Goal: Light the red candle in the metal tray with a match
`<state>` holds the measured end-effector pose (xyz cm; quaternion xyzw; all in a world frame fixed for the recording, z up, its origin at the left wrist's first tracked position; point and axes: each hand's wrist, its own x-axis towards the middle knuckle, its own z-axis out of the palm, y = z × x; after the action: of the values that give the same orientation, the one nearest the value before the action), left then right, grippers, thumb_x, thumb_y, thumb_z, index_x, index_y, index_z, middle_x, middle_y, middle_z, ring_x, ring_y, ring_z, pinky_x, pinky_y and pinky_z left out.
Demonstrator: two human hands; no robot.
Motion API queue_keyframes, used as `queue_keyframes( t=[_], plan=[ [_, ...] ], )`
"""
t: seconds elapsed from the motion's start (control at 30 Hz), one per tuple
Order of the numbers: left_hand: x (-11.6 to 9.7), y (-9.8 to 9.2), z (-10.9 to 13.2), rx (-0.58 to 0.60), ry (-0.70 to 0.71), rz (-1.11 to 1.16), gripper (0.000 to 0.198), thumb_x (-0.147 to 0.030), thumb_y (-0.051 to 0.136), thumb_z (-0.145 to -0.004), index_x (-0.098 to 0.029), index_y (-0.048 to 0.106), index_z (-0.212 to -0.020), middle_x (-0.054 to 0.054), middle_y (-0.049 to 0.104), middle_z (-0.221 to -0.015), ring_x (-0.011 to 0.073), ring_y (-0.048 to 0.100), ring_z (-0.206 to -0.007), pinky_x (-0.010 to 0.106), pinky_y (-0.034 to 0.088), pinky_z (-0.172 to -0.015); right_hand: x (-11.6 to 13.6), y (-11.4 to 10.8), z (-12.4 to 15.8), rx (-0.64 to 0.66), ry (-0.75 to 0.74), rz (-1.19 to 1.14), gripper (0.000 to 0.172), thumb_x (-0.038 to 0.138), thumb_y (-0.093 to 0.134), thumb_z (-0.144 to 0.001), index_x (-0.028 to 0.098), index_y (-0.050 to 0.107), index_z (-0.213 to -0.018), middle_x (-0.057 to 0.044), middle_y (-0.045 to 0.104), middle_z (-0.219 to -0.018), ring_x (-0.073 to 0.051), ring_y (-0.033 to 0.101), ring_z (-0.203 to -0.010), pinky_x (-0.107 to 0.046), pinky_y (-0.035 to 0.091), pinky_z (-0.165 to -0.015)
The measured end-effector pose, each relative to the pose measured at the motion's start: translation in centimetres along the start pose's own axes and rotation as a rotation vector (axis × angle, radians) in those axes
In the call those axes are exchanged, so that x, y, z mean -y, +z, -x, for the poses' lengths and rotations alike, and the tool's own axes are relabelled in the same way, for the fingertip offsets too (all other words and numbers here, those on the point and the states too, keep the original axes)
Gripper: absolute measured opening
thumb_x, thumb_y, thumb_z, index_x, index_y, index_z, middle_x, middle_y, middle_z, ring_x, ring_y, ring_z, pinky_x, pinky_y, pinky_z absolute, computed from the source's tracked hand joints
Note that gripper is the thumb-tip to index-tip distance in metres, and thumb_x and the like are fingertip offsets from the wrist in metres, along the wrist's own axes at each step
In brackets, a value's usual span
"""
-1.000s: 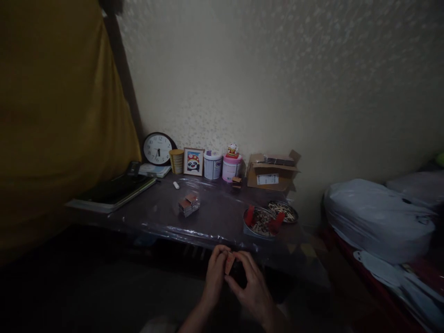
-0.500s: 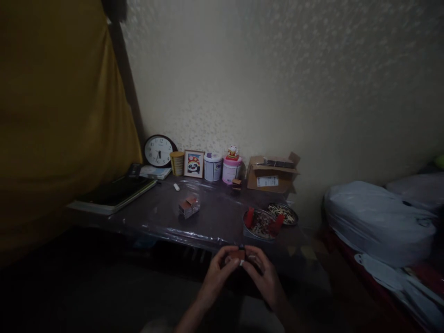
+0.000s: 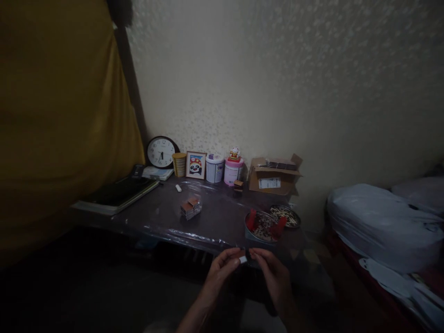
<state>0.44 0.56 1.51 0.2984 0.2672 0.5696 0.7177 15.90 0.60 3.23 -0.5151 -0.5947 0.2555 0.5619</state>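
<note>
Nearest my camera, I have the left hand [image 3: 219, 270] gripping a small matchbox [image 3: 237, 254] between thumb and fingers, its white end showing toward the right. My right hand [image 3: 276, 275] is just beside that end, thumb and fingertips drawn together; I can't tell whether they pinch anything. The matchbox is up in front of the near edge of the plastic-covered table [image 3: 218, 219].

Past the hands, to the right, I see a round tin [image 3: 252, 235] with two red pieces in it, and just behind it a shallow dish [image 3: 298, 224] of matchsticks. Left of these lies a plastic-wrapped bundle of matchboxes [image 3: 190, 209].

Along the back I get a wall clock [image 3: 160, 152], a yellow cup [image 3: 179, 165], a framed panda picture [image 3: 196, 166], two lidded canisters [image 3: 214, 170], a lucky cat figurine [image 3: 235, 154] on the pink one and an open cardboard box [image 3: 256, 181].
</note>
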Motion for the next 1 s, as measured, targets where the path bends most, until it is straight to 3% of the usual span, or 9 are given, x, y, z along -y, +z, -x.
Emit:
queue_keyframes(
  t=[0.17, 0.37, 0.53, 0.77, 1.0],
  plan=[
    [0.07, 0.01, 0.13, 0.018, 0.007, -0.045, 0.033, -0.029, 0.073, -0.065, -0.016, 0.067, -0.095, 0.012, 0.071, -0.101, 0.0240, 0.064, -0.092, 0.035, 0.042, -0.087, -0.19, 0.22, 0.44, -0.045, -0.228, 0.117, 0.019, 0.034, 0.055, -0.082, 0.022, 0.067, -0.087, -0.003, 0.073, -0.083, -0.019, 0.069, -0.076, -0.029, 0.056, -0.073],
    [0.33, -0.23, -0.14, -0.010, 0.029, -0.060, 0.028, -0.029, 0.075, -0.063, -0.018, 0.067, -0.088, 0.007, 0.073, -0.090, 0.0191, 0.064, -0.082, 0.030, 0.044, -0.080, -0.36, 0.30, 0.60, -0.041, -0.292, 0.196, 0.012, 0.029, 0.054, -0.084, 0.022, 0.065, -0.084, -0.001, 0.071, -0.079, -0.016, 0.068, -0.073, -0.026, 0.055, -0.073],
    [0.43, -0.32, -0.38, -0.005, 0.049, -0.078, 0.032, -0.030, 0.075, -0.062, -0.016, 0.066, -0.090, 0.009, 0.073, -0.094, 0.0211, 0.064, -0.087, 0.031, 0.043, -0.082, -0.13, 0.40, 0.34, -0.066, -0.423, 0.175, 0.010, 0.025, 0.053, -0.084, 0.022, 0.063, -0.082, -0.002, 0.068, -0.081, -0.015, 0.066, -0.077, -0.025, 0.054, -0.072],
    [0.30, -0.06, -0.38, -0.016, 0.016, -0.017, 0.039, -0.030, 0.077, -0.060, -0.016, 0.067, -0.096, 0.011, 0.072, -0.099, 0.0237, 0.064, -0.092, 0.033, 0.044, -0.085, 0.07, 0.58, 0.27, -0.076, -0.436, 0.223, 0.010, 0.024, 0.052, -0.085, 0.022, 0.062, -0.087, -0.002, 0.069, -0.079, -0.015, 0.066, -0.074, -0.024, 0.055, -0.070],
    [0.14, 0.03, -0.44, -0.051, 0.015, -0.006, 0.037, -0.031, 0.079, -0.056, -0.016, 0.070, -0.089, 0.010, 0.073, -0.094, 0.0223, 0.065, -0.086, 0.031, 0.045, -0.081, 0.48, 0.70, 0.16, -0.090, -0.510, 0.244, 0.011, 0.022, 0.051, -0.085, 0.023, 0.061, -0.083, -0.003, 0.067, -0.079, -0.016, 0.066, -0.077, -0.025, 0.054, -0.071]
  ],
)
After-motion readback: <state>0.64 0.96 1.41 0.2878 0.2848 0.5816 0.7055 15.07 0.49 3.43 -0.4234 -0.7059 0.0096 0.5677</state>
